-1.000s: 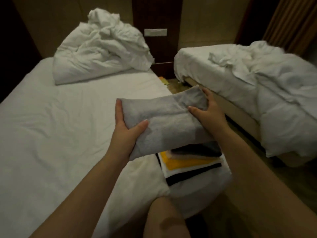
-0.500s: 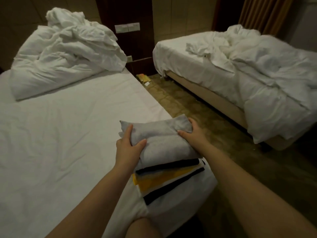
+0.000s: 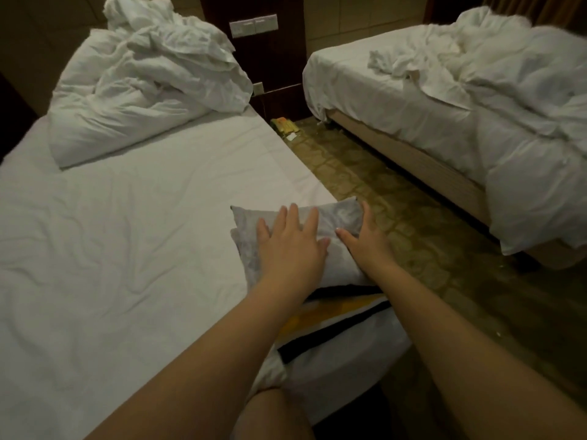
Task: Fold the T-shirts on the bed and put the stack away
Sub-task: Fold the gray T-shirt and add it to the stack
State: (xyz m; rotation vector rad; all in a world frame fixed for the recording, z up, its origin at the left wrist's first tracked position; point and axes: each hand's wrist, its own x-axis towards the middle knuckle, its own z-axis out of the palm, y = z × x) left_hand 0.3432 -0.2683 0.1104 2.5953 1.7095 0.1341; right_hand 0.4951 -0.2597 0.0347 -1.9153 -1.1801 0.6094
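The step in hand looks like seating the grey shirt (image 3: 338,215) on the stack (image 3: 336,312) and flattening it. To do this well, press straight down with flat palms, then sweep outward from the middle toward 9 and 3 o'clock to push out trapped air. That keeps the fold from springing up. Square the shirt's edges with the layers under it before letting go. The stack sits right at the bed's (image 3: 127,265) corner, with floor (image 3: 397,223) just beside it at 3 o'clock, so a sideways shove could tip it over the edge.

The left hand (image 3: 290,246) lies palm down on the shirt, fingers straight and spread, covering its middle. The right hand (image 3: 365,239) rests on the shirt's right end, its thumb splayed toward 9 o'clock on top and its fingers laid along the edge. Whether they tuck under it I cannot tell.

The shirt shows past the left hand at 10 o'clock and between the two hands at 12. The black, yellow and white layers of the stack peek out at 6 o'clock, between the forearms. The stack is not yet put away.
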